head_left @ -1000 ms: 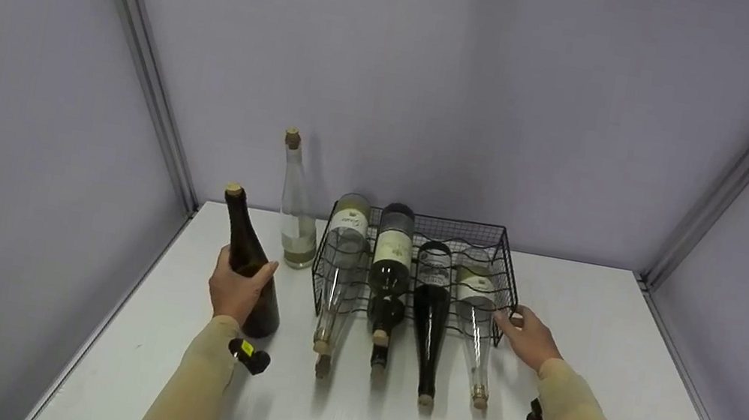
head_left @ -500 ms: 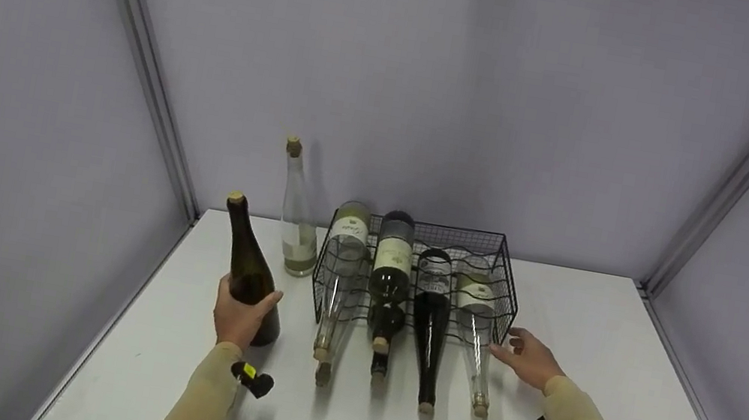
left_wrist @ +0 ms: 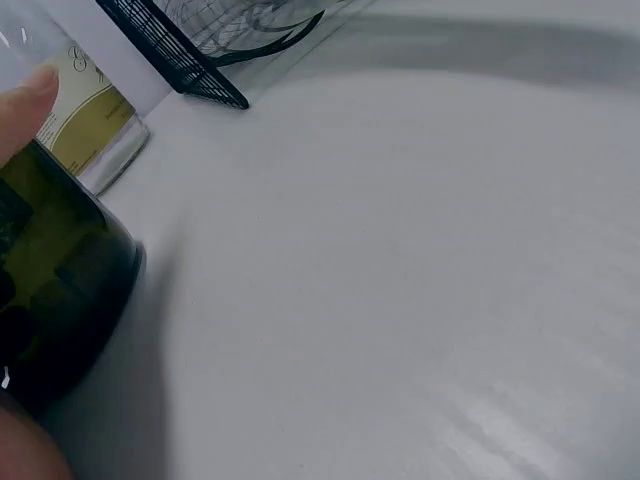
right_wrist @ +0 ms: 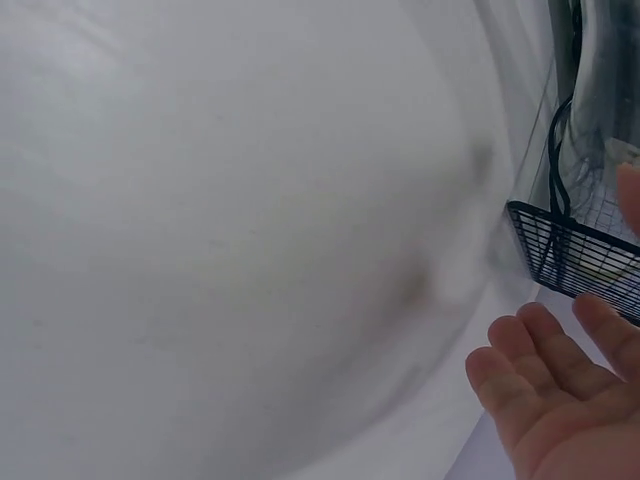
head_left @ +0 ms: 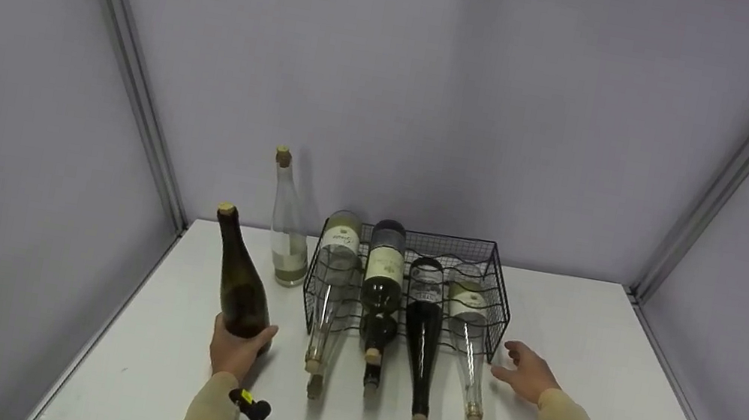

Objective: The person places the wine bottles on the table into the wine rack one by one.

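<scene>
My left hand (head_left: 234, 354) grips a dark green corked wine bottle (head_left: 238, 286) low on its body, left of the black wire rack (head_left: 504, 315). The bottle's neck points up, leaning a little left. In the left wrist view the thumb (left_wrist: 38, 95) lies along the dark glass (left_wrist: 75, 290). My right hand (head_left: 527, 372) is beside the rack's front right corner, fingers apart and holding nothing. The right wrist view shows its spread fingers (right_wrist: 540, 355) close by the mesh side (right_wrist: 575, 250). Several corked bottles lie in the rack, necks toward me, including a clear one (head_left: 472, 355) and a dark one (head_left: 424, 347).
A clear corked bottle (head_left: 289, 241) stands upright behind the held bottle, left of the rack. A white-labelled bottle (head_left: 386, 265) lies on the rack's upper level. The white table (head_left: 582, 336) is bounded by grey panels (head_left: 394, 92) at the back and sides.
My right hand has come away from the rack's corner, its fingers opening. My left hand keeps its grip on the wine bottle. The whole scene sits lower in the head view.
</scene>
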Motion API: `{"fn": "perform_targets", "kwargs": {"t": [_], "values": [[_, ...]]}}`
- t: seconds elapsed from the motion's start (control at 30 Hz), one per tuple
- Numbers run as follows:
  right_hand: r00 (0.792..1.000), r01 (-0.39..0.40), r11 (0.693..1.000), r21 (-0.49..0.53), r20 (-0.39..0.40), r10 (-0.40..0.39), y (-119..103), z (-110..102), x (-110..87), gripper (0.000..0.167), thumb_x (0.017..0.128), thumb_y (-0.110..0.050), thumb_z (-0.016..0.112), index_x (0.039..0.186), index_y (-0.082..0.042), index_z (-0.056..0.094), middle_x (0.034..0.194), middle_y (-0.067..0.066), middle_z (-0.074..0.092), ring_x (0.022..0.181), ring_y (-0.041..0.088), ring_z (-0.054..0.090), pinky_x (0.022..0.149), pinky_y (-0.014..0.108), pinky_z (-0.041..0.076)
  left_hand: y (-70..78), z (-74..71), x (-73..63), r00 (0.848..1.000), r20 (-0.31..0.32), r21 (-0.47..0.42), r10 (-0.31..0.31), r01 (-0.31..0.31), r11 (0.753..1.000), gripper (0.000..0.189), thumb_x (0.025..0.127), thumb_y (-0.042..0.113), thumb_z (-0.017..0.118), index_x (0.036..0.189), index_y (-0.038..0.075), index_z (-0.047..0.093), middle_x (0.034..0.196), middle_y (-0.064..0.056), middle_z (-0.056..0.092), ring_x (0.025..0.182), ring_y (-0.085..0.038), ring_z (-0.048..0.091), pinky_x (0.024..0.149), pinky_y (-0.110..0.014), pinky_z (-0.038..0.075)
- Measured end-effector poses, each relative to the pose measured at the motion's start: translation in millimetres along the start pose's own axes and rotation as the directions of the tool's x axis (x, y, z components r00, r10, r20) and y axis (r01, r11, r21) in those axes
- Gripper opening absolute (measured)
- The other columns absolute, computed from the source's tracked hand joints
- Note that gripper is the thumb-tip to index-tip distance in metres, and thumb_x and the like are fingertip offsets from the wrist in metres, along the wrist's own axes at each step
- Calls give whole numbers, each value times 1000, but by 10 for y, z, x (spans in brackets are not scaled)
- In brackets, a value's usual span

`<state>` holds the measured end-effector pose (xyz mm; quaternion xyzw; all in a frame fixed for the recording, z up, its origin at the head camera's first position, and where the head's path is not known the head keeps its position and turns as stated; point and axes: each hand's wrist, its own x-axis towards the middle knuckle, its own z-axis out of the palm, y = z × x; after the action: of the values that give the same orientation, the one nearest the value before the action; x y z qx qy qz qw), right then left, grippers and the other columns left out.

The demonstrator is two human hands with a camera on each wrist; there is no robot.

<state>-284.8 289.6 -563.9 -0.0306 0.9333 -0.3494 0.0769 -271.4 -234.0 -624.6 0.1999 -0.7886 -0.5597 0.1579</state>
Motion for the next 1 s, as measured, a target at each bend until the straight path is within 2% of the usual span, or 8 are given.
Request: {"fn": "perform_targets", "kwargs": {"t": [0.33,0.53,0.7,0.8,1.0], "values": [[1000,12,1000,-19,-12,-12,12,-32,28,54,90,-10,59,137,8,40,134,32,47,123,47,45,101,57,36,75,-42,-36,999,-12,7,33,-33,999,100,66,52,84,140,9,34,134,-16,49,124,-31,47,104,-48,36],[999,-21,999,32,-46,23,31,-87,38,49,92,-5,49,138,8,39,135,31,45,125,45,43,102,56,35,25,-106,-129,993,-23,7,114,-114,993,96,62,52,86,135,9,40,128,-15,54,119,-30,51,101,-46,39],[995,-34,995,91,-89,42,69,-143,3,47,95,-8,47,139,6,38,137,29,44,127,44,42,103,55,35,39,-191,-198,984,-5,109,178,-177,978,91,63,48,88,130,2,46,121,-19,58,113,-34,55,97,-48,42],[993,-41,990,131,-103,55,74,-194,-20,46,97,-9,45,140,4,37,139,28,43,128,43,40,104,54,34,88,-240,-236,979,23,178,203,-203,963,92,64,54,85,129,1,48,120,-19,60,111,-33,56,94,-48,44],[985,-27,988,152,-165,53,54,-281,-23,44,97,-8,44,139,4,39,137,27,45,127,41,42,103,52,36,314,-329,-315,970,82,238,229,-242,941,93,63,65,79,127,4,51,114,-14,62,104,-29,60,90,-47,48]]}}
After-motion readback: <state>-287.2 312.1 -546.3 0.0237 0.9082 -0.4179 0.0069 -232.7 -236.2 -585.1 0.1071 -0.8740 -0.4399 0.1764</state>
